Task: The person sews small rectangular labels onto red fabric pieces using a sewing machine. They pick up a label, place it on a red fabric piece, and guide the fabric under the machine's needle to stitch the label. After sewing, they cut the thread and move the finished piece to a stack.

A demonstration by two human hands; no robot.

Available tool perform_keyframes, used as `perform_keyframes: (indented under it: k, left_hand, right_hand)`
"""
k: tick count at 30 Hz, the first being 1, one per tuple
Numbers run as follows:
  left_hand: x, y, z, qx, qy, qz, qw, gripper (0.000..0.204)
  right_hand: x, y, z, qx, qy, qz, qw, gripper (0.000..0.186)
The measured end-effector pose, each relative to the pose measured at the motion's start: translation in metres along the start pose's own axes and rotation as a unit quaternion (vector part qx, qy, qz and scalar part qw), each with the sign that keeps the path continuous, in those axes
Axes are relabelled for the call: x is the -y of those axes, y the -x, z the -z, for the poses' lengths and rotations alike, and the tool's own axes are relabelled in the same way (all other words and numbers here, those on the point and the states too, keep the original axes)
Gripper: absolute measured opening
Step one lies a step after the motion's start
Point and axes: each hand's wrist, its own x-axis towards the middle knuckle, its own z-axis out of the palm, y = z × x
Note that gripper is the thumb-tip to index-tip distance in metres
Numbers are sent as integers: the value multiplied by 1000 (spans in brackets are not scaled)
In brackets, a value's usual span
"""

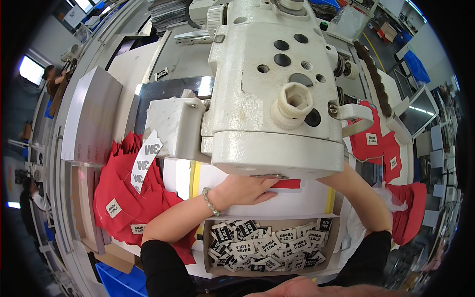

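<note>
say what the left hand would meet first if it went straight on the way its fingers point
Probably the red fabric strip, just right of the left hand and below the white machine head in the picture; depth is unclear, so they may touch.

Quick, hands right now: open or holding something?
Left hand: beside red fabric, partly hidden by the machine; grip can't be told.
Right hand: hidden behind the machine; can't tell.

Left hand [242, 190]: I see it beside red fabric [288, 184].
Right hand [341, 175]: the sewing machine [277, 153] mostly hides it from me.
Carton [333, 245]: loose black-and-white labels [269, 245].
</note>
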Motion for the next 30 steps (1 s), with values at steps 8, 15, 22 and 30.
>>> perform_keyframes:
  k: [8,15,22,30]
  left_hand:
    - [3,-2,5,37,7,-32,999,45]
    - [4,-2,13,38,58,-18,997,38]
    - [7,18,53,92,41,-38,994,39]
    - [15,38,54,68,-48,73,994,50]
  right_hand:
    - [3,3,-1,-39,50,28,998,9]
    - [13,20,16,43,117,-28,992,13]
    - [26,57,48,154,110,-139,972,22]
    - [12,75,46,138,153,-135,969,25]
